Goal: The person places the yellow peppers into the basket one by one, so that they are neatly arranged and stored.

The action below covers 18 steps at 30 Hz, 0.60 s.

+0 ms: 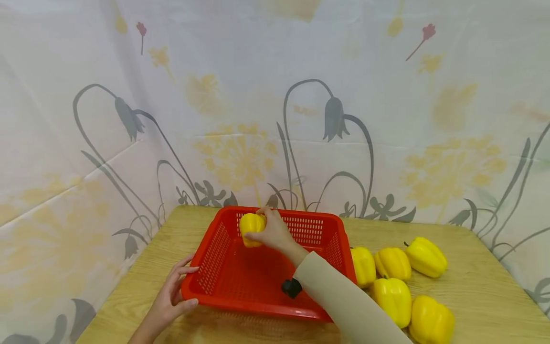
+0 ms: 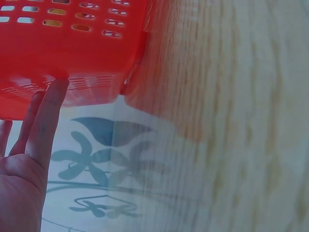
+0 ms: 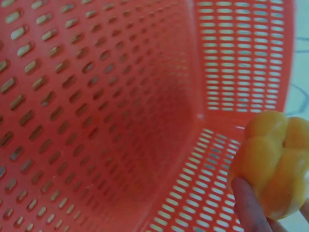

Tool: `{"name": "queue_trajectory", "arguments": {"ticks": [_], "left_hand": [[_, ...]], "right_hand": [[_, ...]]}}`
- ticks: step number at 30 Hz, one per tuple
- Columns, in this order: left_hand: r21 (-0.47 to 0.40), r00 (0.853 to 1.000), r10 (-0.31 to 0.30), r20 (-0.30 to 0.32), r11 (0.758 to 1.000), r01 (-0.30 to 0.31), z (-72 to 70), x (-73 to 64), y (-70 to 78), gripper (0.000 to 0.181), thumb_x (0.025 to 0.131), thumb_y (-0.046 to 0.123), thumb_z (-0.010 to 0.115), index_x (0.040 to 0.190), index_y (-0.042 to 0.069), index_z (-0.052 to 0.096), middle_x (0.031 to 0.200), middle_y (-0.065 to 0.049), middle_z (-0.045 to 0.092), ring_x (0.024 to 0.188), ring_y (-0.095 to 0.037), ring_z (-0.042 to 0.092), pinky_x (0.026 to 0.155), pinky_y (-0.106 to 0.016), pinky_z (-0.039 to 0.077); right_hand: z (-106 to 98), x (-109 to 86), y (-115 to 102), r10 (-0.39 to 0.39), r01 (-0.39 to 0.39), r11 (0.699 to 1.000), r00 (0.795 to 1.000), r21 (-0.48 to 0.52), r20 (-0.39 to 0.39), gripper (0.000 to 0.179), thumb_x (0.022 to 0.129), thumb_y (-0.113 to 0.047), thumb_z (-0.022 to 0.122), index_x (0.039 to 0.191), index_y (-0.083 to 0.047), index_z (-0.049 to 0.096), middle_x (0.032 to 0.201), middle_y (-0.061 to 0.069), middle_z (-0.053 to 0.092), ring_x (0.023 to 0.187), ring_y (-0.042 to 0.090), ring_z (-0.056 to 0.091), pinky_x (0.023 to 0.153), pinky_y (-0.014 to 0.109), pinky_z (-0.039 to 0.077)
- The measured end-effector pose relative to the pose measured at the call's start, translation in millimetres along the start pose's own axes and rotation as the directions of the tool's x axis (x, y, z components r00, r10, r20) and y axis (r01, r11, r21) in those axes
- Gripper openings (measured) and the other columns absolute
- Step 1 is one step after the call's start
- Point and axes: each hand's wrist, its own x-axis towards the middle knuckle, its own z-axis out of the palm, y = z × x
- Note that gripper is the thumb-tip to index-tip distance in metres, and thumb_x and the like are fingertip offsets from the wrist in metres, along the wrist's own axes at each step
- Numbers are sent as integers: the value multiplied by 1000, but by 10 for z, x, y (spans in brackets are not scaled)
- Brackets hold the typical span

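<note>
A yellow bell pepper [image 1: 251, 228] is held in my right hand [image 1: 275, 233] inside the red plastic basket [image 1: 258, 308], high up near its back left corner. In the right wrist view, fingers press against the lobed end of the pepper [image 3: 270, 164], over the perforated basket walls [image 3: 241, 58]. My left hand [image 1: 172, 291] is at the basket's front left corner, fingertips touching the side rim and thumb by the front rim. From the left wrist view, straight fingers [image 2: 46, 121] of that hand rest against the basket's outer wall [image 2: 72, 53].
Several yellow bell peppers [image 1: 393, 298] lie on the wooden table [image 1: 481, 267] right of the basket, the nearest close beside its wall. A flower-patterned cloth [image 1: 258, 95] hangs behind the table. A small black object [image 1: 291, 288] sits beside my right sleeve.
</note>
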Motion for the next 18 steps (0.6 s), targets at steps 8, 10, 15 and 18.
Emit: {"name": "queue_trajectory", "arguments": {"ticks": [8, 10, 15, 18], "left_hand": [[-3, 1000, 29, 0, 1000, -29, 5, 13, 0, 51, 78, -18, 56, 124, -15, 35, 147, -13, 16, 120, -17, 46, 82, -35, 51], [4, 1000, 29, -7, 1000, -29, 10, 15, 0, 51, 78, -18, 56, 125, -14, 36, 146, -14, 17, 120, -17, 46, 82, -34, 51], [3, 1000, 8, -6, 1000, -8, -3, 10, 5, 51, 78, -17, 57, 125, -14, 35, 147, -11, 16, 120, -16, 45, 81, -35, 51], [2, 1000, 6, 2, 1000, -6, -11, 8, 4, 51, 79, -17, 57, 125, -14, 35, 147, -11, 16, 119, -16, 46, 81, -36, 52]], "right_hand": [[189, 5, 120, 64, -52, 992, 993, -113, 99, 65, 70, -32, 81, 121, -8, 48, 109, 12, 47, 85, 24, 52, 71, 36, 50], [205, -8, 150, 72, -57, 990, 990, -125, 124, 68, 69, -32, 82, 122, -6, 48, 109, 14, 47, 86, 25, 52, 72, 37, 50], [188, 5, 174, 69, -65, 997, 981, -27, 180, 63, 72, -20, 80, 124, -3, 48, 113, 16, 46, 94, 26, 50, 82, 41, 48], [170, 19, 174, 57, -62, 998, 976, 18, 211, 58, 74, -9, 76, 124, -2, 49, 118, 17, 46, 99, 28, 48, 86, 42, 47]]}}
